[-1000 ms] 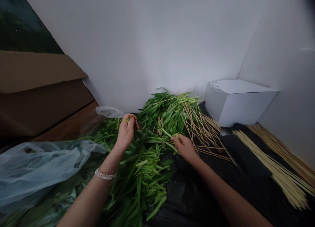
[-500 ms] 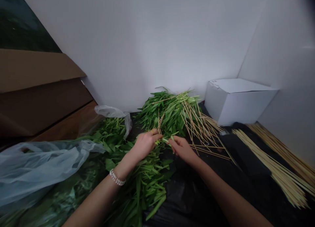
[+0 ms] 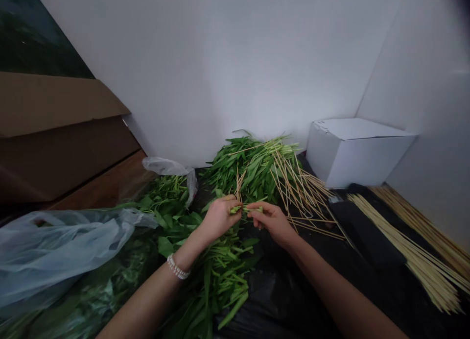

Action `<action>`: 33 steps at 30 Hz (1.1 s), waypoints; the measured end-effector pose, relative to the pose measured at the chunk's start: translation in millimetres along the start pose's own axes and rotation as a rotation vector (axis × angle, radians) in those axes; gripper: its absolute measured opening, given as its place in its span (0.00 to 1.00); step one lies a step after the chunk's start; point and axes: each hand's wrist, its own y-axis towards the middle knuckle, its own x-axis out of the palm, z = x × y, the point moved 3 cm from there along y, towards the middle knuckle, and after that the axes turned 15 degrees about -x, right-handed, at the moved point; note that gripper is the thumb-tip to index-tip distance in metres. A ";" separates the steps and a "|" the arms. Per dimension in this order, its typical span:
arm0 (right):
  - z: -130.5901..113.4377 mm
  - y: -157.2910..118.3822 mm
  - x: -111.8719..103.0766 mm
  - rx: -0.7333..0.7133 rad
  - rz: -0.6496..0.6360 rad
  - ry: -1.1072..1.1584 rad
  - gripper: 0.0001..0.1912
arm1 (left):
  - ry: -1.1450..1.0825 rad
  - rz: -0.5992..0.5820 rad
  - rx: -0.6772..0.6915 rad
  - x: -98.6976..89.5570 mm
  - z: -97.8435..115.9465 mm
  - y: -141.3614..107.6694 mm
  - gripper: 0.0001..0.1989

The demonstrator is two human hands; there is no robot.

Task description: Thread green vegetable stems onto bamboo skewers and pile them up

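– White walls fill the upper frame, with black plastic sheeting at bottom centre. What are the fingers doing?

– Pinching. At the centre of the frame, the left hand and the right hand are closed on slender pale-green plant stems spanning the narrow gap between them; I cannot tell how many.

– And around them?

– Just above, a heap of long dark-green leaves, with thin tan wooden sticks across its right side. Below, toward bottom centre, a loose pile of bright-green stalks.

– Farther out?

– Lower left, a cloudy translucent plastic bag; left edge, a brown cardboard box; right of centre, a white rectangular box; lower right, a bundle of straight pale sticks.
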 end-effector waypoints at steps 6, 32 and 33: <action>-0.5 1.5 3.1 -0.063 0.045 0.052 0.13 | -0.521 0.052 -0.445 13.8 -12.4 9.3 0.04; 8.3 -6.7 -15.2 0.093 -0.392 -1.494 0.10 | -0.670 0.027 -0.377 -45.1 -48.2 14.0 0.13; 10.0 -7.6 -15.0 0.106 -0.413 -1.507 0.09 | -0.529 -0.072 -0.322 -37.5 -45.6 13.9 0.11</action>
